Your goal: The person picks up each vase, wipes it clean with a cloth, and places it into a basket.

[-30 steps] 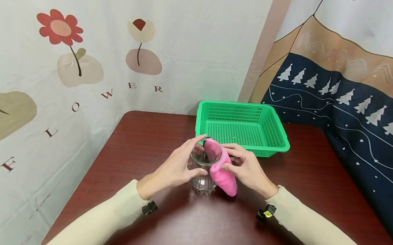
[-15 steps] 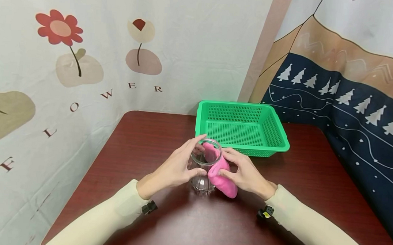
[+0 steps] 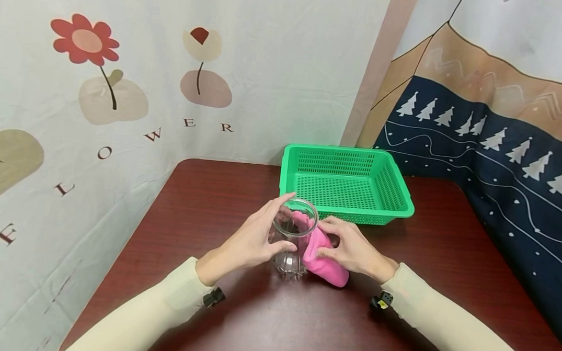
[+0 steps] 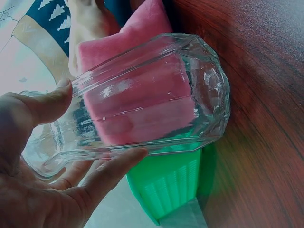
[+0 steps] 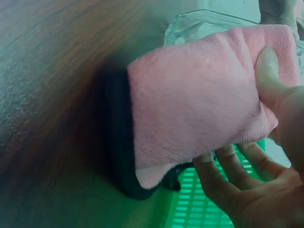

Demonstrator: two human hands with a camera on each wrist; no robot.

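Observation:
A clear glass jar (image 3: 288, 262) with faceted sides stands upright on the table, its round mouth uncovered. My left hand (image 3: 250, 239) grips it around the upper left side, thumb in front and fingers behind. Against the jar's right side lies a folded pink cloth (image 3: 326, 264), which shows through the glass in the left wrist view. My right hand (image 3: 355, 249) holds this cloth near its top, the thumb (image 5: 268, 71) pressed on the plush outer face and the other fingers behind. A dark band (image 5: 118, 137) shows along the cloth's lower edge in the right wrist view.
Just behind the jar and to its right sits a green plastic basket (image 3: 407, 204) with slotted walls. The dark red wooden table (image 3: 205, 193) reaches back to a printed curtain (image 3: 276, 65). A navy cloth with tree prints (image 3: 520, 196) hangs at the right.
My right hand has slid a little down along the jar's side with the pink cloth, whose lower end has swung to the right. The left hand and the jar have stayed put.

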